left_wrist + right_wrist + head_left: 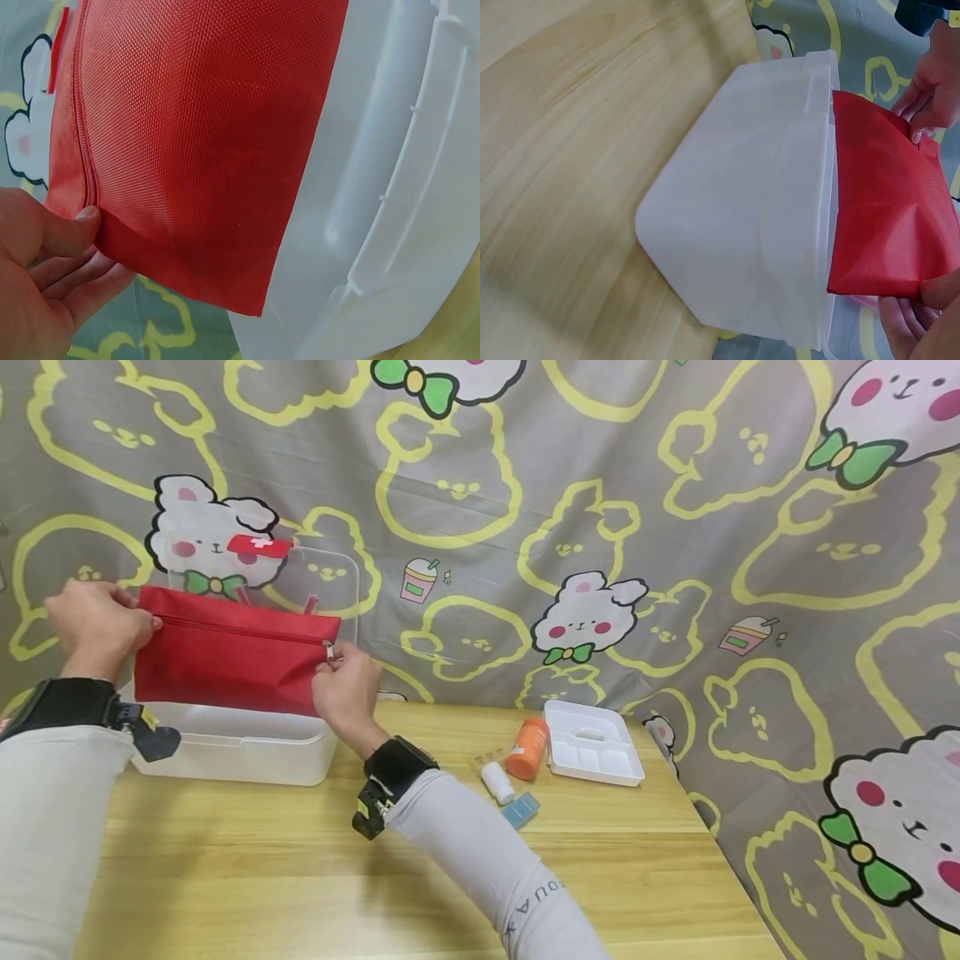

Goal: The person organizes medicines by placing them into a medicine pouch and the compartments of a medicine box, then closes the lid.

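Note:
A red zippered pouch (232, 656) is held up above a white plastic box (240, 752) whose clear lid (330, 572) stands raised behind it. My left hand (101, 618) pinches the pouch's left end near the zipper line. At the other end, by the metal zipper pull (328, 650), my right hand (351, 689) pinches the fabric. The left wrist view shows the left thumb on the pouch's front (187, 150), fingers behind. In the right wrist view, the pouch's lower edge lies right at the box rim (826, 225).
On the wooden table (315, 877), to the right, are an orange bottle (528, 749), a small white bottle (497, 782), a blue packet (521, 810) and a yellowish blister strip (483, 760). A white compartment tray (592, 743) lies beside them. A patterned curtain (465, 635) hangs behind.

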Available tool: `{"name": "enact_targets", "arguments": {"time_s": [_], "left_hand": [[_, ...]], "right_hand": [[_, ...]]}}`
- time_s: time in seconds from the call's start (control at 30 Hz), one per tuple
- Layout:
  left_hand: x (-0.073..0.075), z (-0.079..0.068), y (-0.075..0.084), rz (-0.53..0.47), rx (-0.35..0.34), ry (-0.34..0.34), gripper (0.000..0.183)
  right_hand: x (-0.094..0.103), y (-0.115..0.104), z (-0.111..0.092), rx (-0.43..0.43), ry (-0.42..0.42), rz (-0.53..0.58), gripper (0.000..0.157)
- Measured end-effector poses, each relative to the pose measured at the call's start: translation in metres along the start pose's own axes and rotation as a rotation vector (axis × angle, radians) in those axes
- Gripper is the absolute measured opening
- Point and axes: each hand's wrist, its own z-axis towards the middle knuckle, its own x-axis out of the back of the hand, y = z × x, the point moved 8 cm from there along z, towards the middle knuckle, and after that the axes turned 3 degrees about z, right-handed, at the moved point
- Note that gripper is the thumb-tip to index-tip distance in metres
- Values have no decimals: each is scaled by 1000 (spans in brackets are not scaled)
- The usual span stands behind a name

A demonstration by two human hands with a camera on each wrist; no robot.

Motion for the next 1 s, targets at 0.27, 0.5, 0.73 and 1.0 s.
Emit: {"name": "enact_targets", "arguments": {"time_s": [0.27, 0.5, 0.73, 1.0], "left_hand": [[-4, 4, -9, -12, 1, -13, 45], [-7, -2, -17, -6, -29, -35, 44], [-14, -1, -22, 99, -92, -15, 38], [-22, 0, -37, 111, -70, -53, 40]], "right_hand": [[-4, 0, -6, 39, -28, -31, 8], [-13, 5, -12, -24, -125, -78, 13], [-22, 9, -21, -151, -215, -36, 10], [-23, 10, -25, -220, -226, -21, 15]]}}
